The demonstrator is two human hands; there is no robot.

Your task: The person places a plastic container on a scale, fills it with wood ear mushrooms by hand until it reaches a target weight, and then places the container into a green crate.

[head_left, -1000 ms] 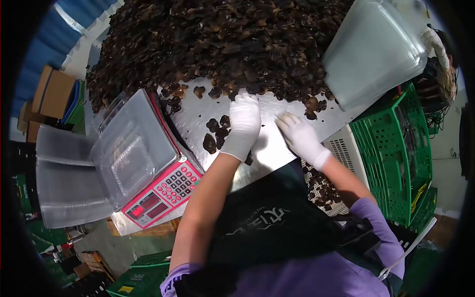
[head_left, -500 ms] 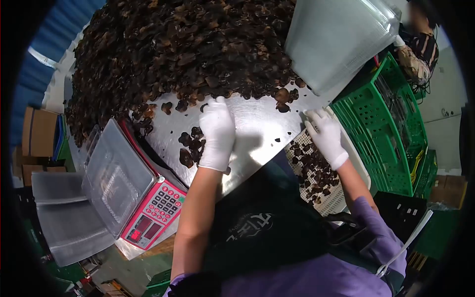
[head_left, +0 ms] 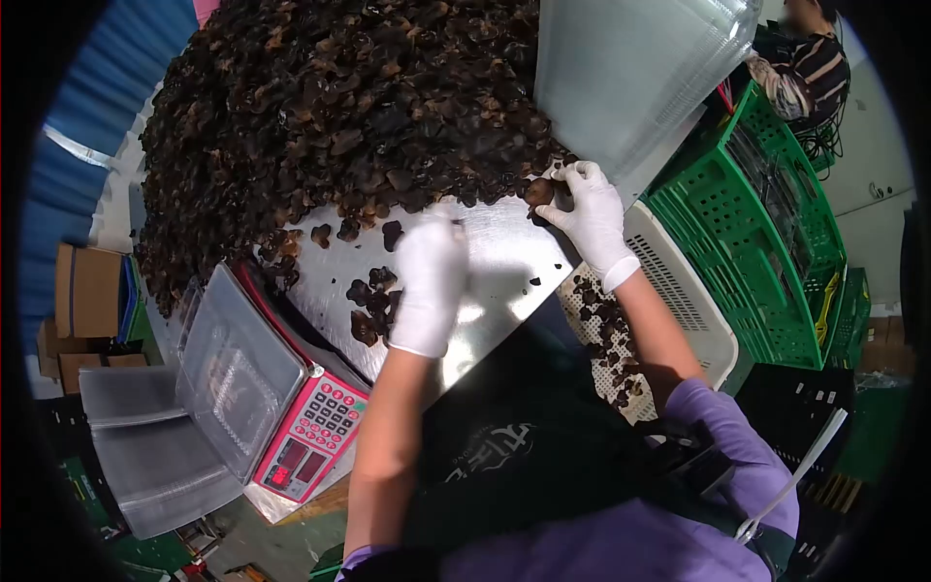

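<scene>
Fungus [head_left: 359, 107] lies heaped on the table [head_left: 504, 238], scale [head_left: 315, 427] at left, basket [head_left: 671, 281] and crate [head_left: 742, 228] at right.

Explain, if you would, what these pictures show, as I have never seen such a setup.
No robot here: a person works by hand, and a camera worn on their head takes every picture, looking forward and down. On the metal table lies a big heap of what look like wood ear mushrooms, beside a digital scale and a stack of translucent plastic containers. The gloved right hand has thumb and fingers around a brown mushroom piece; whether it grips is unclear. The gloved left hand is blurred, so I cannot tell what it holds.
</scene>
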